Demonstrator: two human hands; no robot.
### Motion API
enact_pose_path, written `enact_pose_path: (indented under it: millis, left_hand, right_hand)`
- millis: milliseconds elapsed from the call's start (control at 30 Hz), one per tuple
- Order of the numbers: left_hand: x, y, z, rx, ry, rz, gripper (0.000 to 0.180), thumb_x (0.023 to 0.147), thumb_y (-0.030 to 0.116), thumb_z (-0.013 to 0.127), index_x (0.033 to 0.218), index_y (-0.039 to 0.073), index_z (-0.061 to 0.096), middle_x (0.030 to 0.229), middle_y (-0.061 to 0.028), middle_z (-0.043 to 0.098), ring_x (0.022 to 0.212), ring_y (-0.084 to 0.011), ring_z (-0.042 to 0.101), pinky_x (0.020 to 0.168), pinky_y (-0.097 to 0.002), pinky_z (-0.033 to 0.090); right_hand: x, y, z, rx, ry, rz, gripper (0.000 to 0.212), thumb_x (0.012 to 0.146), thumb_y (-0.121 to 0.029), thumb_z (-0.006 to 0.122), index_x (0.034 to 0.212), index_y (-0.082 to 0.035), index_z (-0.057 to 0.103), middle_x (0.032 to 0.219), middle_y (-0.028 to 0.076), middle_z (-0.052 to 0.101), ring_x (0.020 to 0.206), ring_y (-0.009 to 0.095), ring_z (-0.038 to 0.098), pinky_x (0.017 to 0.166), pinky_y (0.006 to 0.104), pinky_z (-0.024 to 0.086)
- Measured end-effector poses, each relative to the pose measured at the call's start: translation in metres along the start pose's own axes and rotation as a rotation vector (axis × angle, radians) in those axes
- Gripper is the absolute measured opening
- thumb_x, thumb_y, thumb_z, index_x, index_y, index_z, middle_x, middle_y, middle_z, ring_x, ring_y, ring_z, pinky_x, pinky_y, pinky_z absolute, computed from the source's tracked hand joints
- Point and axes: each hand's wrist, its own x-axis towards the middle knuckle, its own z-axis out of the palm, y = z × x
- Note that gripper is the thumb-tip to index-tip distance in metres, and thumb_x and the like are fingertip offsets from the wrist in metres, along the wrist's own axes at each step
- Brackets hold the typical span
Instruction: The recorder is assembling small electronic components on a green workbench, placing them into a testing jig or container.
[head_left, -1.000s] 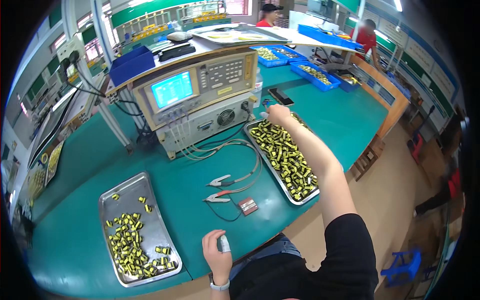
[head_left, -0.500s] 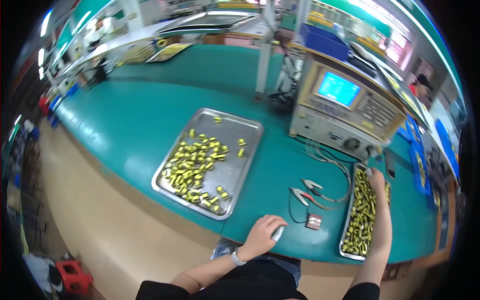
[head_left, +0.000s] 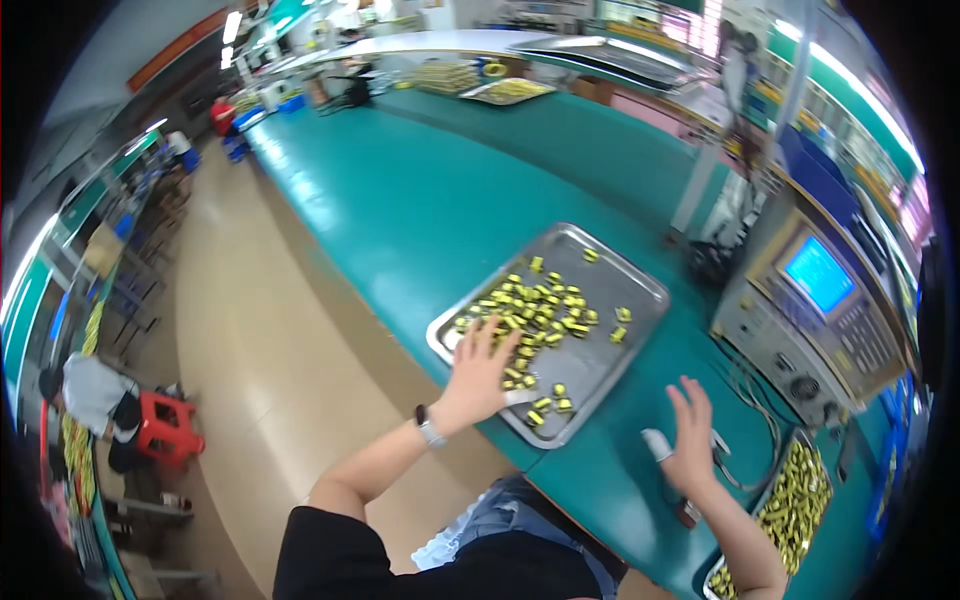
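My left hand is over the near left corner of a metal tray, fingers spread, holding nothing I can see. A white cover sits on its thumb. Scattered in the tray are many small yellow-and-black wound parts, like little coils or transformers; some lie hidden under the hand. My right hand is raised over the bench right of the tray, fingers apart and nothing in it, its thumb also covered in white. It partly hides the clip leads and a small brown block. Beyond my right forearm, similar parts fill a narrow tray.
A bench instrument with a lit blue screen stands at the right, cables running from it. The green bench top stretches to the far left. On the floor at left, a person is beside a red stool.
The view has swung left. My right hand has left the narrow tray and moved toward the middle, opening. My left hand has gone from the bench edge to above the wide tray, fingers spreading.
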Motion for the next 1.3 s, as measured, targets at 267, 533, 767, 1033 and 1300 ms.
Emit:
enact_pose_path:
  millis: [267, 533, 767, 1033, 1300]
  left_hand:
    - [0.024, -0.032, 0.014, -0.108, 0.088, 0.038, 0.074, 0.076, 0.024, 0.077, 0.145, 0.015, 0.053, 0.155, -0.0233, 0.039, 0.143, -0.0529, 0.033, 0.115, -0.0611, 0.037]
    - [0.017, -0.023, 0.016, -0.269, 0.182, 0.068, 0.063, 0.072, 0.021, 0.075, 0.130, 0.002, 0.058, 0.143, -0.0232, 0.049, 0.137, -0.0482, 0.038, 0.116, -0.0557, 0.035]
    - [0.005, 0.009, 0.024, -0.253, 0.205, -0.074, 0.079, 0.073, 0.027, 0.081, 0.142, 0.001, 0.051, 0.147, -0.0246, 0.042, 0.139, -0.0520, 0.032, 0.111, -0.0622, 0.040]
    - [0.006, 0.006, 0.038, -0.138, 0.187, 0.147, 0.077, 0.071, 0.035, 0.083, 0.137, 0.007, 0.057, 0.137, -0.0196, 0.048, 0.126, -0.0420, 0.043, 0.102, -0.0519, 0.040]
    - [0.030, -0.010, 0.044, -0.106, 0.131, 0.137, 0.063, 0.075, 0.022, 0.080, 0.134, 0.011, 0.060, 0.133, -0.0169, 0.052, 0.119, -0.0397, 0.048, 0.094, -0.0499, 0.048]
  right_hand:
    - [0.093, -0.125, 0.129, -0.050, -0.291, -0.186, 0.087, 0.092, -0.041, 0.070, 0.162, -0.010, 0.028, 0.165, 0.028, 0.019, 0.150, 0.051, 0.023, 0.119, 0.0610, 0.026]
    - [0.125, -0.108, 0.154, -0.061, -0.128, -0.289, 0.079, 0.091, -0.035, 0.070, 0.155, -0.002, 0.038, 0.166, 0.019, 0.031, 0.141, 0.046, 0.038, 0.114, 0.0544, 0.035]
    - [0.140, -0.087, 0.134, -0.248, -0.172, -0.443, 0.079, 0.084, -0.037, 0.074, 0.150, -0.003, 0.044, 0.160, 0.017, 0.037, 0.145, 0.045, 0.032, 0.118, 0.0582, 0.027]
    - [0.148, -0.043, 0.101, 0.019, -0.288, -0.281, 0.082, 0.073, -0.027, 0.086, 0.141, -0.004, 0.046, 0.156, 0.021, 0.036, 0.146, 0.047, 0.032, 0.119, 0.0565, 0.031]
    - [0.158, -0.025, 0.105, -0.113, -0.357, -0.224, 0.094, 0.079, -0.040, 0.083, 0.157, -0.013, 0.038, 0.167, 0.017, 0.024, 0.151, 0.050, 0.021, 0.123, 0.0598, 0.025]
